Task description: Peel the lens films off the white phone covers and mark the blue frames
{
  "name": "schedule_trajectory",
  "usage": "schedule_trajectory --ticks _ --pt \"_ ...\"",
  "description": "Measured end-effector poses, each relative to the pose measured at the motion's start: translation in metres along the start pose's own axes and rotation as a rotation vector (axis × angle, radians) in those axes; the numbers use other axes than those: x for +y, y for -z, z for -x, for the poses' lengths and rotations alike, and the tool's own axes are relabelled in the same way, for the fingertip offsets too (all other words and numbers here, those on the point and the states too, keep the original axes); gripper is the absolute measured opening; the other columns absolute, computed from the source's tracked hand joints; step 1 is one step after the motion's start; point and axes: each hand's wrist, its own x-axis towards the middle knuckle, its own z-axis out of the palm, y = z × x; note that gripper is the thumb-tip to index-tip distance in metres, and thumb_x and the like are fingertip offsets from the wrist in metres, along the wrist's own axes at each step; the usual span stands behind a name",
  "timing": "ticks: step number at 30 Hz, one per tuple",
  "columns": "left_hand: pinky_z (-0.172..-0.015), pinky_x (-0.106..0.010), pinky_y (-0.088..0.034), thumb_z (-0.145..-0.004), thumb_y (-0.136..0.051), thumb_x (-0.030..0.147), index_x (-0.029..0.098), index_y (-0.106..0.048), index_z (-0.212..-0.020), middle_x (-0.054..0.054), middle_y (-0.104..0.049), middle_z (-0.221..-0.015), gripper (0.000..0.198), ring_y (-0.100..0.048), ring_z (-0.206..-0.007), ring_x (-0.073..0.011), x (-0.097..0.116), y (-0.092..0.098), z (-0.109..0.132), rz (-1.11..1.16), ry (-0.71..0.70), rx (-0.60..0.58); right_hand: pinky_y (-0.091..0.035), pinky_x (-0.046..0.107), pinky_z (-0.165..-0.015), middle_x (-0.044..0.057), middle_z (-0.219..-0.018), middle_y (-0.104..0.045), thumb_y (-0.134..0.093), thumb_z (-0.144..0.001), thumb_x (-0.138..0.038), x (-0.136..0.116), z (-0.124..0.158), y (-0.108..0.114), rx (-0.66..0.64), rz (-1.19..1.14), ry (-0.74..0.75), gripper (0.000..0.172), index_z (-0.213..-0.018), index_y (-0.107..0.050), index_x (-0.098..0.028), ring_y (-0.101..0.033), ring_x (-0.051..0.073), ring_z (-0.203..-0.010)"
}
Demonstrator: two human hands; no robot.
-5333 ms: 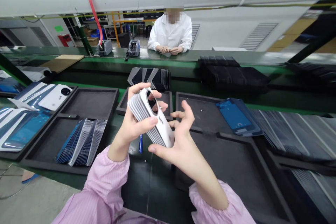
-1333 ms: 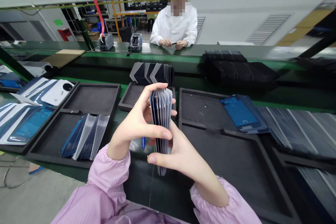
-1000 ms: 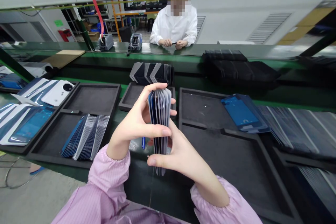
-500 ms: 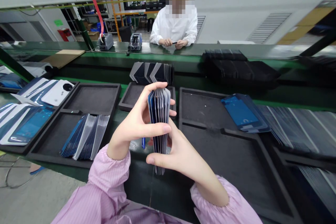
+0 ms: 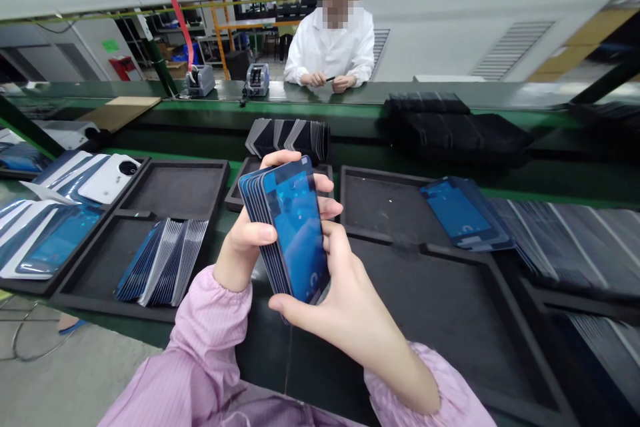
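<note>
A stack of thin phone back panels (image 5: 295, 227) is held up in front of me, its blue film face turned toward me and its layered edges showing on the left. My left hand (image 5: 240, 243) is closed round the upper left side, thumb across the edges and fingertips showing past the right side. My right hand (image 5: 340, 280) grips the lower right, its thumb against the bottom edge. Left of my hands, a black foam tray (image 5: 90, 280) bears a fanned row of similar panels (image 5: 163, 260). Behind the stack stands another row of dark panels (image 5: 290, 137).
A large black tray (image 5: 450, 320) lies to the right, with blue-filmed panels (image 5: 460, 213) at its far corner and long rows of panels (image 5: 575, 240) beyond. White phone covers (image 5: 107, 177) lie at far left. A person in white (image 5: 330, 47) sits across the bench near tape dispensers (image 5: 257, 79).
The stack has turned from edge-on to show its blue face, and its panels sit closer together. My left thumb has shifted left with the edges.
</note>
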Motion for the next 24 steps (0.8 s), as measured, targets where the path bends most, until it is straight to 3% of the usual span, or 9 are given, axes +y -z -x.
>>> schedule_trajectory --ticks 4,7,10,16,19,21,24 --pt "-0.082 -0.046 -0.062 -0.066 -0.086 0.051 0.041 -0.045 -0.129 -0.003 -0.065 -0.116 0.076 -0.074 -0.097 -0.0291 -0.003 0.003 -0.003 0.186 -0.018 -0.07 -0.061 0.045 -0.069 0.019 -0.114 -0.073 -0.088 -0.063 -0.046 -0.006 0.004 -0.008 0.065 0.092 -0.006 0.099 -0.142 -0.034 -0.018 -0.076 0.039 -0.094" --pt "-0.086 -0.051 -0.061 -0.064 -0.087 0.052 0.041 -0.048 -0.126 -0.003 -0.066 -0.113 0.074 -0.074 -0.097 -0.0313 -0.001 0.002 -0.002 0.234 0.027 -0.047 -0.062 0.045 -0.068 0.02 -0.11 -0.074 -0.083 -0.064 -0.044 -0.011 0.005 -0.011 0.098 0.117 -0.016 0.1 -0.144 -0.032 -0.014 -0.077 0.04 -0.092" --pt "-0.086 -0.049 -0.061 -0.067 -0.085 0.048 0.041 -0.051 -0.126 -0.003 -0.067 -0.112 0.069 -0.074 -0.097 -0.0303 0.0 -0.001 -0.001 0.28 -0.004 -0.02 -0.062 0.045 -0.069 0.02 -0.11 -0.074 -0.08 -0.064 -0.045 -0.012 0.005 -0.011 0.102 0.121 -0.011 0.099 -0.144 -0.033 -0.012 -0.078 0.039 -0.091" --pt "-0.082 -0.048 -0.063 -0.068 -0.085 0.045 0.041 -0.048 -0.129 -0.005 -0.068 -0.118 0.071 -0.075 -0.104 -0.0348 -0.003 0.007 -0.003 0.261 0.006 -0.115 -0.063 0.044 -0.069 0.021 -0.115 -0.073 -0.081 -0.063 -0.049 -0.01 0.004 -0.01 0.096 0.124 -0.031 0.105 -0.148 -0.03 -0.012 -0.078 0.038 -0.094" --pt "-0.081 -0.048 -0.063 -0.068 -0.084 0.047 0.04 -0.046 -0.131 -0.006 -0.069 -0.119 0.074 -0.075 -0.104 -0.0364 -0.002 0.009 -0.005 0.251 -0.005 -0.132 -0.062 0.043 -0.065 0.019 -0.11 -0.074 -0.08 -0.063 -0.049 -0.01 0.004 -0.011 0.115 0.135 -0.029 0.099 -0.144 -0.034 -0.015 -0.078 0.037 -0.088" --pt "-0.084 -0.05 -0.063 -0.072 -0.083 0.049 0.038 -0.047 -0.132 -0.008 -0.07 -0.123 0.071 -0.075 -0.107 -0.0378 0.002 0.005 -0.004 0.231 -0.004 -0.116 -0.06 0.043 -0.064 0.017 -0.103 -0.074 -0.08 -0.063 -0.049 -0.009 0.003 -0.011 0.136 0.161 -0.031 0.092 -0.138 -0.038 -0.016 -0.077 0.037 -0.083" --pt "-0.1 -0.057 -0.058 -0.075 -0.082 0.048 0.034 -0.052 -0.133 -0.008 -0.07 -0.131 0.067 -0.071 -0.118 -0.0404 0.012 -0.004 -0.003 0.144 0.037 0.007 -0.059 0.043 -0.064 0.015 -0.099 -0.074 -0.079 -0.062 -0.048 -0.006 -0.001 -0.01 0.175 0.166 -0.028 0.086 -0.132 -0.039 -0.018 -0.076 0.036 -0.081"
